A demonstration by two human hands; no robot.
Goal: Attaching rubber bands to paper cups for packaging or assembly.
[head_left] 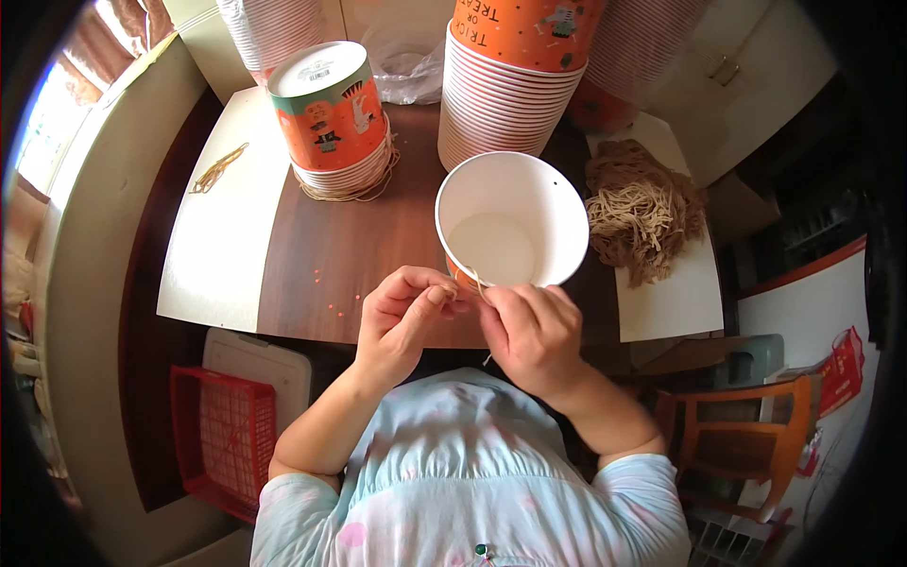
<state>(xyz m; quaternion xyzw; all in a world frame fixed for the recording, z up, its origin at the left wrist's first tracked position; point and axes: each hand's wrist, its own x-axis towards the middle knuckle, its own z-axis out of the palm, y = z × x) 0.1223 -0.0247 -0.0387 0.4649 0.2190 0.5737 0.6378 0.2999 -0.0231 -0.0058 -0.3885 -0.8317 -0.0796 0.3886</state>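
A white-lined paper bucket (557,203) with an orange outside stands at the table's near edge, tipped so its inside shows. At its near rim, my left hand (402,312) is closed in a pinch, thumb against forefinger. My right hand (534,331) pinches a thin beige cord (480,283) close to the bucket's wall. One loose cord end hangs below the right hand. The two hands almost meet, and the fingertips partly hide the cord, so how it runs through the bucket cannot be made out.
Behind the bucket rises a tall stack of orange buckets (510,104). An upside-down stack (331,128) stands left, cords around its base. A heap of beige cords (642,213) lies right; a few strands (219,168) lie far left. Below are a red basket (222,435) and wooden chair (742,435).
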